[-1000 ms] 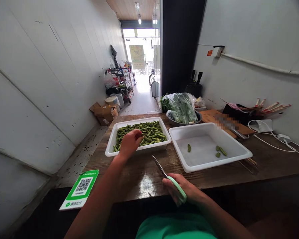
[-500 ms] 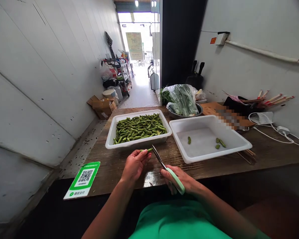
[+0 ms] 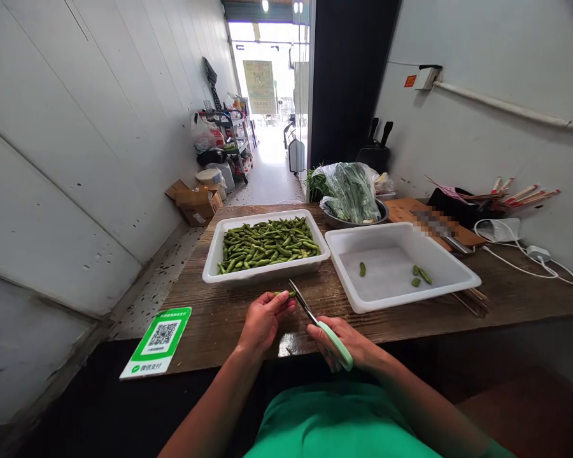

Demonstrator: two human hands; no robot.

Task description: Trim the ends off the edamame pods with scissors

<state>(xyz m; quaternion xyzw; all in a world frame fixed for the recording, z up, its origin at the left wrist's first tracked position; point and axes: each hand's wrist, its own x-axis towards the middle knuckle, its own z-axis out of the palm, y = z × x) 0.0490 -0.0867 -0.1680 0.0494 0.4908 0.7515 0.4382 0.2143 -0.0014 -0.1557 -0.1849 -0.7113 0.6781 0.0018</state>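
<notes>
My left hand (image 3: 267, 318) pinches a green edamame pod (image 3: 291, 294) between thumb and fingers, over the front of the table. Wrapped around the pale green handles of a pair of scissors (image 3: 335, 343) is my right hand (image 3: 351, 340). The scissors' metal blades point up and left, right beside the pod's end; whether they touch it I cannot tell. Behind my left hand sits a white tray (image 3: 210, 273) heaped with edamame pods (image 3: 267, 245). A second white tray (image 3: 363, 306), to the right, has several pods and pieces on its bottom.
A green QR-code card (image 3: 158, 340) lies at the table's (image 3: 210, 343) left front. Behind the trays stand a bowl (image 3: 348, 222) with bagged leafy greens (image 3: 351, 191) and a wooden cutting board (image 3: 405, 210). Skewers (image 3: 530, 196) and a white cable (image 3: 516, 254) are at right.
My left hand has shifted slightly right and down, bringing the pod closer in against the scissor blades. The right hand stays nearly in place, and the camera view has moved a little.
</notes>
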